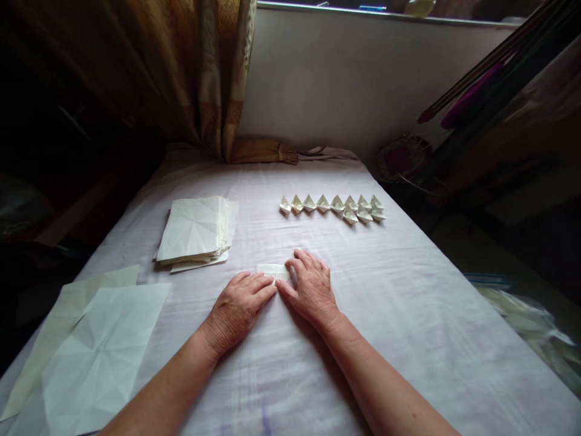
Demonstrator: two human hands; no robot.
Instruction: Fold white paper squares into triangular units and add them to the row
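Note:
A small folded white paper (265, 267) lies flat on the cloth-covered bed or table in front of me. My left hand (238, 309) holds its near left part, fingers close together and thumb pressing by the middle. From the other side my right hand (313, 284) grips the right part, thumb and bent fingers around it. Both thumbs almost meet at the paper's near edge. The right end of the paper is hidden under the right fingers. Beyond the hands, several small paper boats (322, 203) stand in two rows.
A stack of creased white paper sheets (193, 230) sits to the left. Nearer, loose creased sheets (102, 354) overlap along the left edge. A patterned curtain (222, 79) hangs onto the far edge. Plastic bags (535, 327) lie below the right edge.

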